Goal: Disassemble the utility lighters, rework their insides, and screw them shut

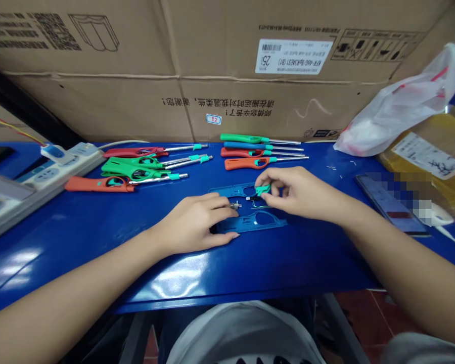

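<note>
My right hand (pixel 293 191) pinches a small green plastic trigger (pixel 263 190) between thumb and fingertips. Beneath it is one blue half-shell (pixel 227 191) of a lighter handle, with a small dark part and thin wire (pixel 258 204) close by. My left hand (pixel 200 220) lies low over the parts, thumb apart from the other fingers. A small metal-tipped piece (pixel 235 206) sticks out beyond its fingertips; the rest is hidden under the hand. A second blue half-shell (pixel 246 222) lies nearer me, its back end behind the left fingers and thumb.
Assembled long-nosed lighters lie in two groups, one at left (pixel 100 184) and one at centre back (pixel 246 163). A power strip (pixel 47 177) runs along the left. To the right are a phone (pixel 390 205), a plastic bag (pixel 398 119) and a taped package (pixel 436 151). Cardboard (pixel 212 60) stands behind.
</note>
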The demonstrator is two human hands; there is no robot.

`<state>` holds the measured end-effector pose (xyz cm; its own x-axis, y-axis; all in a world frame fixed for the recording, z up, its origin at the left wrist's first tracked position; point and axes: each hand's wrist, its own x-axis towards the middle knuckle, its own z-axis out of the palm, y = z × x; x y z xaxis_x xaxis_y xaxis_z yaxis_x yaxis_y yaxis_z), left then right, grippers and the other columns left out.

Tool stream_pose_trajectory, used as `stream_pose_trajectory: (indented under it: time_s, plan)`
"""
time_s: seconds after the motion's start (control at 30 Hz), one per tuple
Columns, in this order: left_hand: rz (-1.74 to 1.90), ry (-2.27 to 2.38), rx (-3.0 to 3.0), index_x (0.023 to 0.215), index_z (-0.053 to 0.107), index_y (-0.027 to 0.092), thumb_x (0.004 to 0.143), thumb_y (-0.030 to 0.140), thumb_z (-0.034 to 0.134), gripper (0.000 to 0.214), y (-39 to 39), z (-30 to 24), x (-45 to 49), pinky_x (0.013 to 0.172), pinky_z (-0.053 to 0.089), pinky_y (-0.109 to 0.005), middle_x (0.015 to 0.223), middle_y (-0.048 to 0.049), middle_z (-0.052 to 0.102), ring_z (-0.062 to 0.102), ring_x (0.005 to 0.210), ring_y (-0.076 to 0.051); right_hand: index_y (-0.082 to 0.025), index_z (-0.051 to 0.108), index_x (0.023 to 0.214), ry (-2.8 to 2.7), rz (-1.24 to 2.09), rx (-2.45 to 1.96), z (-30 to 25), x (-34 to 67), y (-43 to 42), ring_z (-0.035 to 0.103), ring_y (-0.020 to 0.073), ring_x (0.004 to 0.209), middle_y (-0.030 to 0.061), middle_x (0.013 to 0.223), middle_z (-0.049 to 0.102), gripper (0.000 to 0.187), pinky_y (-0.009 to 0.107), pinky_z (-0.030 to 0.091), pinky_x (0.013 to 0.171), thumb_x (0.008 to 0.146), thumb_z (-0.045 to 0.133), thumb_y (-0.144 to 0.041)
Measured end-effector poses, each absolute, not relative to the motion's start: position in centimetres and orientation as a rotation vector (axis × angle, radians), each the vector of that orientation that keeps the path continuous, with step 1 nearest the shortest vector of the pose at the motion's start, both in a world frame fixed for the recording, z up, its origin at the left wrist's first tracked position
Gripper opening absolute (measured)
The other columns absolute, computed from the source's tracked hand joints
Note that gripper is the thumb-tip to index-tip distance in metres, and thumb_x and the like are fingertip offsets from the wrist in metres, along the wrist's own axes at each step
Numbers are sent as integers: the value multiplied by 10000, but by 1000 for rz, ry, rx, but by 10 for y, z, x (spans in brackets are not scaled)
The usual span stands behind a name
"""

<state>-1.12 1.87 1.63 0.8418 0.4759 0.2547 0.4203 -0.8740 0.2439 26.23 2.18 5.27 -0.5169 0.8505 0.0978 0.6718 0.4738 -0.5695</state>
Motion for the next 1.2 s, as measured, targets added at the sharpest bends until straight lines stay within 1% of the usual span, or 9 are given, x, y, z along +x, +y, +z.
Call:
stream_pose_trajectory:
  time_s: [0.07, 0.2, 0.4, 0.57, 0.77, 0.87, 1.0, 1.13, 1.2]
  plan:
    - [445, 701, 2850, 1130, 725, 193, 957, 441, 668, 308, 18, 16, -11, 833, 543, -350, 1054, -35, 741, 689, 940, -226, -171, 663, 1071, -2111, 990, -1298, 49, 251, 15, 531, 108, 512, -52, 623, 569, 223, 237, 411, 490, 875, 667, -277]
    - [450, 717, 2833, 1116, 728, 202, 919, 503, 706, 360, 16, 18, -10, 836, 548, -357, 1039, -29, 742, 681, 936, -230, -165, 638, 1066, -1673, 1403, -1243, 41, 238, 7, 519, 69, 437, 32, 863, 721, 287, 229, 409, 391, 924, 648, -415]
    - [409, 693, 2816, 1132, 721, 196, 943, 417, 685, 293, 11, 20, -11, 885, 552, -385, 1070, -38, 738, 683, 952, -233, -153, 667, 1010, -1637, 1520, -1260, 42, 248, 10, 554, 72, 439, -67, 561, 588, 283, 190, 466, 450, 912, 707, -416]
    - [527, 726, 2703, 1132, 729, 198, 878, 399, 757, 326, 7, 22, -8, 844, 561, -376, 1059, -50, 749, 688, 928, -232, -159, 649, 1002, -1454, 1641, -1204, 47, 253, 9, 633, 95, 502, -42, 617, 655, 351, 206, 561, 476, 869, 774, -459]
    - [921, 797, 2357, 1134, 725, 181, 913, 268, 767, 242, -5, 23, 2, 748, 552, -255, 959, -34, 772, 690, 854, -151, -180, 660, 961, -1233, 1765, -1030, 46, 240, -4, 736, 131, 681, -13, 745, 713, 273, 212, 629, 561, 833, 833, -348]
    - [1017, 786, 2301, 1048, 731, 191, 901, 209, 781, 156, -9, 25, 4, 665, 521, -231, 881, -4, 775, 648, 739, -119, -188, 703, 993, -1196, 1789, -933, 39, 234, -11, 693, 103, 649, -19, 742, 698, 231, 187, 607, 532, 857, 814, -338]
    - [1102, 670, 2341, 954, 719, 195, 906, 138, 759, 85, -9, 27, 4, 721, 531, -265, 845, -2, 778, 649, 710, -119, -193, 723, 995, -1248, 1810, -932, 32, 229, -14, 591, 63, 534, -46, 734, 652, 245, 180, 567, 467, 834, 834, -340]
    - [1109, 664, 2450, 911, 686, 186, 940, 142, 698, 54, -5, 26, 1, 726, 525, -286, 815, -15, 756, 632, 698, -125, -178, 695, 992, -1476, 1782, -1052, 30, 230, -11, 598, 84, 494, -51, 665, 615, 287, 208, 550, 460, 865, 789, -418]
    - [1062, 678, 2535, 912, 677, 175, 958, 160, 669, 49, -3, 24, 0, 740, 523, -293, 839, -35, 752, 631, 724, -134, -176, 694, 1020, -1577, 1693, -1092, 29, 231, -10, 578, 73, 493, -30, 749, 620, 277, 212, 540, 443, 896, 743, -419]
